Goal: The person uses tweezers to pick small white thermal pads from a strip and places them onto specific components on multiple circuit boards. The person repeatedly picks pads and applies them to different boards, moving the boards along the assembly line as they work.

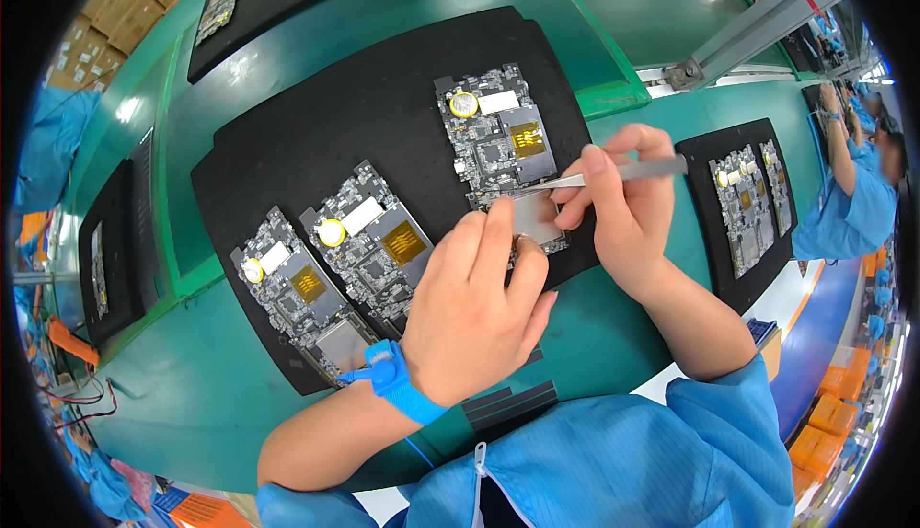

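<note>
Hands (479, 312) at a circuit board (494, 149) — the right (628, 231) gripping tweezers (654, 169).

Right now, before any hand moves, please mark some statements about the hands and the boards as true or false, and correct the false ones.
1. The right hand holds tweezers. True.
2. The blue wrist strap is on the right wrist. False: it is on the left wrist.
3. The black mat under the hands carries three circuit boards. True.
4. The left hand has its fingertips at the leftmost board. False: they are at the rightmost board.
</note>
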The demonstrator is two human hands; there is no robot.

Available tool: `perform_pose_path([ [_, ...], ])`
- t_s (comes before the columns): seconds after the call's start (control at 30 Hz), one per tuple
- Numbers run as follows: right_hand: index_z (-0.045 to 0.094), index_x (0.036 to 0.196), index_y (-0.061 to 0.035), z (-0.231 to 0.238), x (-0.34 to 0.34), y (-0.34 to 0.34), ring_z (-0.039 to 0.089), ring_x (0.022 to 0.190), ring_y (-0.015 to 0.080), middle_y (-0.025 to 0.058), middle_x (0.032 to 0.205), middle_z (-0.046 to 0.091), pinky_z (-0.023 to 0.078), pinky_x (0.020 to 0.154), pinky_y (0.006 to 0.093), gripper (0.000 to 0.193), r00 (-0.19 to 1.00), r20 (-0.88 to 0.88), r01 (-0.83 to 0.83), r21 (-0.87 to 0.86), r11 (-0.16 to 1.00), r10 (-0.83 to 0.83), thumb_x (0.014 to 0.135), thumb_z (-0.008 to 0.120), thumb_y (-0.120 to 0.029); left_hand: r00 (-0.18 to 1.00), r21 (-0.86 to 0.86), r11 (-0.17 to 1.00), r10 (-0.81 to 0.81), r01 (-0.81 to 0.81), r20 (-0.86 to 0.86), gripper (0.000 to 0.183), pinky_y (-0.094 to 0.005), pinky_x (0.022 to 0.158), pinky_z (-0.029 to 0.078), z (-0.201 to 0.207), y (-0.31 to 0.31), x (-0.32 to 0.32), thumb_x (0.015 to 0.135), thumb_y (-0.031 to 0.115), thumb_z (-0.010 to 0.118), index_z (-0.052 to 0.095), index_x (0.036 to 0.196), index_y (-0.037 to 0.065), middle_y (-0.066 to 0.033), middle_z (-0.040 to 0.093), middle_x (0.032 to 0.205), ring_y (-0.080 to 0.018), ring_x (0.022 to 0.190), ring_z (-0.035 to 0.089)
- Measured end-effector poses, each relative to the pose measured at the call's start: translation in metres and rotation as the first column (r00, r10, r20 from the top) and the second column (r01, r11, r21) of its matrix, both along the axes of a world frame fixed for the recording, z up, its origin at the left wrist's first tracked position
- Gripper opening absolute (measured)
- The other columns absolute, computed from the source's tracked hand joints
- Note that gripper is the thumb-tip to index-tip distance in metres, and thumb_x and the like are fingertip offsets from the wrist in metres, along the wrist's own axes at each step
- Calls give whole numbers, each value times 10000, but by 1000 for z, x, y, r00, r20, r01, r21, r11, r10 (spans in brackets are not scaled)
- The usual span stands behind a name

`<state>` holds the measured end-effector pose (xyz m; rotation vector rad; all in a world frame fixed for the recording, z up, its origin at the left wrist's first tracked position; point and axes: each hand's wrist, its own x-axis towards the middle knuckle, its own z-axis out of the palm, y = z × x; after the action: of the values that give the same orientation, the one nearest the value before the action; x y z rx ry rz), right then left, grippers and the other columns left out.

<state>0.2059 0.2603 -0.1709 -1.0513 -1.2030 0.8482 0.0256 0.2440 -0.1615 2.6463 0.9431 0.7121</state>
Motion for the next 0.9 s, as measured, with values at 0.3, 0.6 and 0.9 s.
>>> perform_pose_path([
  [0.3, 331, 1020, 7, -10, -2, -7, 616, 573, 77, 103, 762, 599, 510, 517, 188, 203, 990, 114, -100, 179, 979, 80, 930, 513, -4, 985, 188, 981, 83, -54, -150, 540, -381, 874, 490, -11, -20, 4, 733, 215, 698, 564, 1147, -104, -246, 519, 1210, -380, 1126, 501],
  [0.6, 347, 1011, 10, -13, -4, -7, 602, 577, 69, 86, 762, 578, 505, 532, 190, 201, 973, 209, -136, 191, 972, 95, 924, 528, -1, 981, 249, 968, 85, -40, -172, 519, -366, 857, 497, -10, -18, 4, 739, 231, 687, 582, 1125, -100, -234, 544, 1163, -377, 1102, 524],
  [0.9, 335, 1052, -1, 2, -2, -22, 603, 570, 91, 122, 798, 615, 516, 534, 204, 215, 995, -25, -92, 72, 993, 94, 937, 516, -24, 979, 133, 991, 39, -12, -200, 528, -395, 901, 466, 8, -33, -8, 728, 228, 694, 574, 1130, -93, -252, 494, 1251, -377, 1152, 496],
])
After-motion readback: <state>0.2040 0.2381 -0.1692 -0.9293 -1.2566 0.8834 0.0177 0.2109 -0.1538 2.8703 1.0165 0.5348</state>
